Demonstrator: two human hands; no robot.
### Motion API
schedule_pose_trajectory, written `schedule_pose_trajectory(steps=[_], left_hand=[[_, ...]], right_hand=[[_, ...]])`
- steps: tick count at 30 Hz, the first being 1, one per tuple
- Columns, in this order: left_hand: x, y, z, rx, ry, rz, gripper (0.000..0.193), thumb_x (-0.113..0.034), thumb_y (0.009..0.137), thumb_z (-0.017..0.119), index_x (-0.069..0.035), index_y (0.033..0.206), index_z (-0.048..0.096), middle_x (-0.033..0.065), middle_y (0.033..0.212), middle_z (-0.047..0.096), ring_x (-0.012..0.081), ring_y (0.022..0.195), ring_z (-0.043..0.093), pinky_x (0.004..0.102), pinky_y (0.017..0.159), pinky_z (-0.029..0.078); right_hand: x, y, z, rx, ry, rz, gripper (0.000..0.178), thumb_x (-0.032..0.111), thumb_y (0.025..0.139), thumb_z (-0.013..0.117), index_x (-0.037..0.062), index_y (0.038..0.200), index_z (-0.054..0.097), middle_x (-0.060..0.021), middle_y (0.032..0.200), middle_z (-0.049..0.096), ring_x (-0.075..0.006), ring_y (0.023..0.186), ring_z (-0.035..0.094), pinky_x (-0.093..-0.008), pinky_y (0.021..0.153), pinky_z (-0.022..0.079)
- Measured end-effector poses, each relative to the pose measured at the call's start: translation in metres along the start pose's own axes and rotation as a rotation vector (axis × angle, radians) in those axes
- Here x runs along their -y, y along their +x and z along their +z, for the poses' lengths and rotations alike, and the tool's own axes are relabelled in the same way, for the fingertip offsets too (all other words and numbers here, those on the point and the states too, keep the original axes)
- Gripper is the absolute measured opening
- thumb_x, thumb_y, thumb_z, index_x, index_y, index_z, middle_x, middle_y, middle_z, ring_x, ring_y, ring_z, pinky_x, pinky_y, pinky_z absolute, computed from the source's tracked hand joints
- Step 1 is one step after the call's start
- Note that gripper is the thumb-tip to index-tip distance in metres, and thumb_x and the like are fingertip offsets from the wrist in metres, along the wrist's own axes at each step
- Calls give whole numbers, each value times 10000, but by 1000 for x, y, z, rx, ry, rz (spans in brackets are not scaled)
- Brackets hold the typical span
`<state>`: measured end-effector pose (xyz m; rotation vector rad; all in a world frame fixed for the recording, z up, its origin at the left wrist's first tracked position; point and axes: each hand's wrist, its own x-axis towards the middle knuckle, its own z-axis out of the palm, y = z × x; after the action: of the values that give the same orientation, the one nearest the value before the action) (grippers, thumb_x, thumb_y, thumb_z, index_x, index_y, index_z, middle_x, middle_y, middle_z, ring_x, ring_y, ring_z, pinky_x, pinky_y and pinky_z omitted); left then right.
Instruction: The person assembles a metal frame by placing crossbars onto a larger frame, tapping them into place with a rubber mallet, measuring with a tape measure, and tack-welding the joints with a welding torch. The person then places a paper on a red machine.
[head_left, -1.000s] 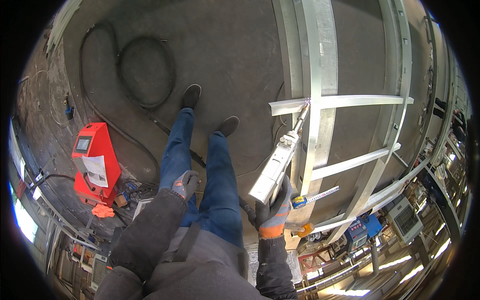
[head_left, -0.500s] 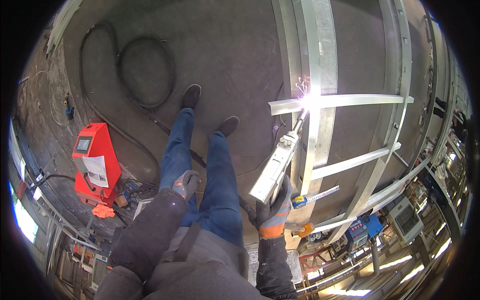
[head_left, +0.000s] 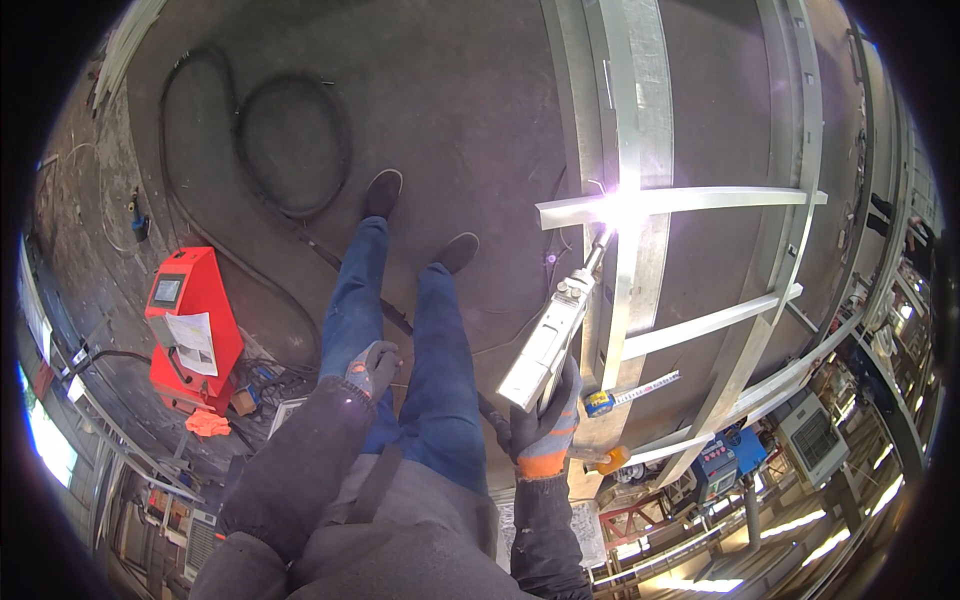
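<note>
My right hand (head_left: 543,425), in a grey and orange glove, is wrapped round the handle of a silver, boxy welding gun (head_left: 545,345). The gun's tip points up and to the right into a bright white glare (head_left: 620,205), which hides the tip's contact spot. That glare lies where a pale metal crossbar (head_left: 730,200) meets a long metal rail (head_left: 627,110) of a frame. My left hand (head_left: 372,368), gloved alike, rests on my left thigh with its fingers curled in and nothing visible in them.
A tape measure (head_left: 599,403) with its blade out and an orange-headed hammer (head_left: 610,459) lie beside my right hand. A second crossbar (head_left: 705,325) spans the frame. On the left stand a red machine (head_left: 200,320) and a coiled black hose (head_left: 350,150) on the floor.
The welding gun and my right hand have shifted very slightly down. The thin sparks above the glare have shrunk to a short streak. My left hand stays on the thigh.
</note>
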<state>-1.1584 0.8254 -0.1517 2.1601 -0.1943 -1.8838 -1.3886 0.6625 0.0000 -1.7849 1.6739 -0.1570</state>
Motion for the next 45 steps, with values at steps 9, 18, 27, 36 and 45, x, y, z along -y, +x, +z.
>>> schedule_pose_trajectory(steps=[9, 18, 27, 36, 45], left_hand=[[10, 5, -3, 0, 176, 18, 265, -160, 971, 502, -36, 1159, 643, 82, 990, 704, 157, 949, 677, 287, 853, 524], [-32, -22, 25, 276, 415, 159, 280, -156, 951, 606, -77, 1217, 643, 129, 985, 714, 233, 928, 695, 333, 823, 538], [-128, -88, 230, 776, 1482, 1045, 755, -141, 841, 656, -172, 1545, 384, 191, 1530, 408, 364, 1291, 533, 411, 1083, 441], [-92, -47, 395, 636, 1566, 648, 628, -335, 944, 589, -341, 1533, 371, 221, 1524, 372, 405, 1178, 592, 470, 867, 548], [-149, -142, 159, 1011, 1384, 1007, 656, -401, 858, 650, -330, 1484, 467, 193, 1268, 527, 373, 873, 662, 442, 779, 586]], right_hand=[[0, -13, -5, -15, 39, 20, 782, 290, 854, 747, 1, 1476, 372, -253, 1313, 557, -415, 1172, 604, -461, 965, 494], [7, -102, -5, -76, 220, 341, 500, 311, 799, 772, 54, 1190, 596, -156, 1012, 635, -385, 914, 657, -434, 774, 525], [-16, -212, 2, -487, 226, 674, 345, 221, 815, 699, 6, 1066, 601, -180, 909, 619, -428, 802, 636, -448, 685, 513], [-55, -360, 89, -1059, 1638, 992, 359, 377, 1003, 576, 48, 1147, 563, -67, 888, 595, -183, 753, 600, -344, 664, 503], [-45, -278, 4, -973, 1186, 723, 331, 351, 1007, 630, 32, 1007, 542, -57, 714, 562, -148, 494, 541, -305, 460, 460]])
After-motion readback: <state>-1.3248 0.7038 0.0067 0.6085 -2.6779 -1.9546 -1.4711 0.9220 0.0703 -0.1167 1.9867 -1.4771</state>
